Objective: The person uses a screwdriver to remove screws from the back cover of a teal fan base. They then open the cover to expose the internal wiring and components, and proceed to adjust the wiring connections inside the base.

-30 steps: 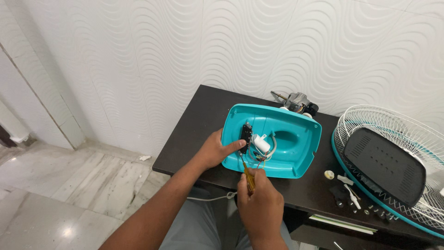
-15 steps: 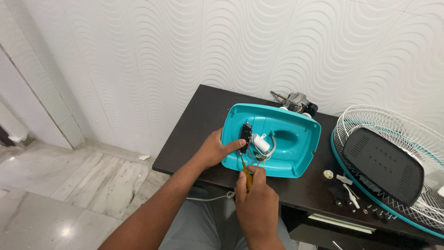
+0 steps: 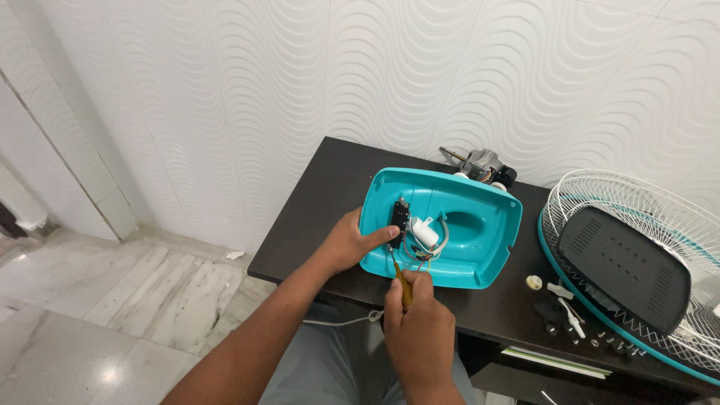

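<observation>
Teal base (image 3: 480, 247) lay upside down on the dark table (image 3: 322, 202), centre frame. Right hand (image 3: 420, 330) was closed round a yellow screwdriver (image 3: 403, 289), tip down by the wires (image 3: 420, 251) near the base's lower left edge. Left hand (image 3: 349, 244) gripped that edge, fingers curled, forefinger on the black switch block (image 3: 400, 215). Best: keep driver straight, press firmly, hold base still. Fan grille (image 3: 637, 262) lay right, loose screws (image 3: 600, 341) lower right.

A white wall (image 3: 375, 67) with a raised wave pattern fills the upper view. Against it stands a dark table (image 3: 322, 202). To the left, the wall turns to plain white tiles (image 3: 52, 172). The floor (image 3: 127, 300) is pale, grey-veined marble, glossy, with a bright glare spot low on the left.
</observation>
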